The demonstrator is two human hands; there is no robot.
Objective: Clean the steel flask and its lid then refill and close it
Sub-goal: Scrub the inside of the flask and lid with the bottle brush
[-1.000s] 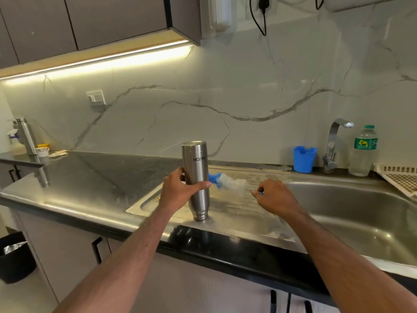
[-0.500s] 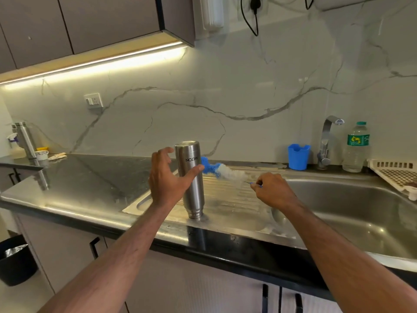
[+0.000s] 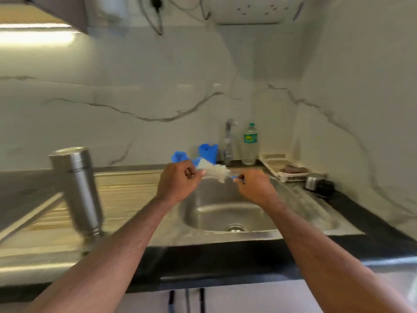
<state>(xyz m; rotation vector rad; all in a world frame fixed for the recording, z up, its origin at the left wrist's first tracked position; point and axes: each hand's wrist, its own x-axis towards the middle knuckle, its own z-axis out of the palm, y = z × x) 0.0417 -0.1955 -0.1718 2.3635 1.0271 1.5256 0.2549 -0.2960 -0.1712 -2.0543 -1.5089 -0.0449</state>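
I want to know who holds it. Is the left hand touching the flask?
Apart. The head view shows the left hand over the sink, gripping the brush, well right of the flask.

White marble-veined wall [image 3: 140, 86] is backing the black bench [image 3: 372, 224]. At 10 o'clock, a light strip [image 3: 33, 37] is glowing under a dark cabinet [image 3: 67, 12]. Cabinet doors [image 3: 225, 299] are showing at 6 o'clock.
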